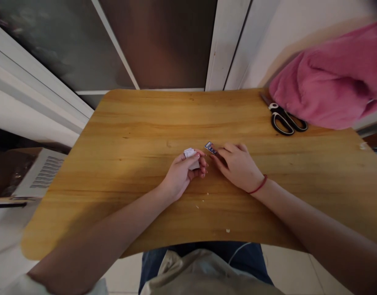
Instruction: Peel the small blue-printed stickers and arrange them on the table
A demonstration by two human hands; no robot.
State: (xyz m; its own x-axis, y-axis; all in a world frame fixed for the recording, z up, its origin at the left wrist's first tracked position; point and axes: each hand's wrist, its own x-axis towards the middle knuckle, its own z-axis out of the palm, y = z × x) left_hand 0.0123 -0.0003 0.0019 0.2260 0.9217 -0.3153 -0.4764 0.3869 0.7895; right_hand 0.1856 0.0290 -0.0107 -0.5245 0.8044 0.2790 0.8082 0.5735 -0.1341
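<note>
My left hand (183, 174) is closed round a small stack of white paper pieces (193, 159), the thumb pressed on top and the fingers curled beneath. Faint printing shows on the upper piece. To its right, my right hand (237, 166) has thumb and fingertips at a small blue-and-white printed paper piece (209, 146), seemingly pinching its right end just above the wooden table (139, 135). The fingertips partly cover this piece, and its print is too small to read. A red cord bracelet (258, 185) circles my right wrist.
Black-handled scissors (283, 119) lie at the table's back right, beside a pink plush cloth (323, 82). Tiny white scraps (228, 230) dot the tabletop near me. A cardboard box (37, 174) stands left of the table, and a framed glass door (163, 45) rises behind it.
</note>
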